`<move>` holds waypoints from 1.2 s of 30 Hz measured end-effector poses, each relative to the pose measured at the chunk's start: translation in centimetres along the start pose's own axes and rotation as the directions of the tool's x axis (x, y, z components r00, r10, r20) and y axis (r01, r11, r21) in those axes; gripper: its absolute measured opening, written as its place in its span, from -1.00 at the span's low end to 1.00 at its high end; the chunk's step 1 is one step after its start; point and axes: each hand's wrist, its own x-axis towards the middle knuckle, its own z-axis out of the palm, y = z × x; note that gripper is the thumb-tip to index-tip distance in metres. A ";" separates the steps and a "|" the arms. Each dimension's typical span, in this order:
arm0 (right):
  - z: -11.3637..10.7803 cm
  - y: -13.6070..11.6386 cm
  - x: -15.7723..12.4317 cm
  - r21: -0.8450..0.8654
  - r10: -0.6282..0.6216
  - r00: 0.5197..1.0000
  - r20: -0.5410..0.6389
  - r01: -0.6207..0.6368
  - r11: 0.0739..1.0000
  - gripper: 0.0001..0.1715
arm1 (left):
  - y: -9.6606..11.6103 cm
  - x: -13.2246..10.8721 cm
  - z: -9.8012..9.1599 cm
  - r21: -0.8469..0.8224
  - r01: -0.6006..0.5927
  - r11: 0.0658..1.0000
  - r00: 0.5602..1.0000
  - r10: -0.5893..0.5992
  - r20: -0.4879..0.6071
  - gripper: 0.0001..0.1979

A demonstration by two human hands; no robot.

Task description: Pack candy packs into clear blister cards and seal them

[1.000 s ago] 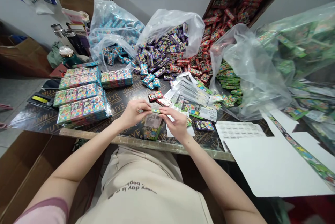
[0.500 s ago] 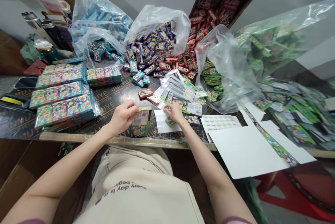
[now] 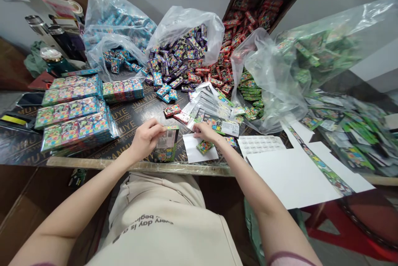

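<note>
My left hand (image 3: 148, 135) is closed in a pinch on the upper left edge of a black and green printed pouch (image 3: 166, 150) near the table's front edge. To its right, my right hand (image 3: 205, 131) has its fingers bent together over the top of a white paper (image 3: 199, 156); whatever the fingertips hold is too small to make out. A small green box (image 3: 204, 146) lies on that paper, beneath the right hand. Fanned printed pouches (image 3: 217, 123) lie just behind it. Two red boxes (image 3: 172, 111) rest behind the pouch in my left hand.
Wrapped stacks of boxes (image 3: 77, 131) stand at the left. Along the back are bags of blue (image 3: 124, 23), purple (image 3: 180, 52) and green boxes (image 3: 326, 50), and a carton of red ones (image 3: 264, 13). White card sheets (image 3: 298, 175) overhang the front edge at right, beside piled pouches (image 3: 357, 141).
My right hand has shifted slightly left and up, showing more of the green box. The white paper sits a little lower, and the pouch at my left hand has tilted slightly.
</note>
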 end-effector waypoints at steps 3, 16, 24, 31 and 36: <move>-0.2 -0.1 0.4 -0.024 -0.023 0.999 0.032 0.024 0.999 -0.87 | 0.1 -0.1 0.1 -0.005 -0.004 1.000 1.000 0.004 -0.010 -0.83; 1.0 -0.1 -2.6 -0.165 -0.183 0.970 -0.160 0.157 0.974 -0.80 | 0.4 -0.2 0.0 -0.015 0.001 1.000 1.000 -0.001 -0.018 -0.84; 2.4 -0.4 -3.3 -0.201 -0.218 0.957 -0.192 0.179 0.963 -0.74 | 0.3 0.0 0.0 0.020 -0.044 0.999 0.998 0.045 -0.046 -0.85; -0.3 -1.1 -3.4 -0.067 -0.182 0.971 -0.154 0.173 0.983 -0.85 | 0.3 0.3 -0.2 0.031 -0.066 0.997 0.995 0.068 -0.077 -0.90; -6.2 -6.6 -3.8 0.521 -0.136 0.966 -0.219 0.234 0.821 -0.76 | 0.2 0.2 0.0 -0.024 -0.067 0.997 0.992 0.064 -0.107 -0.90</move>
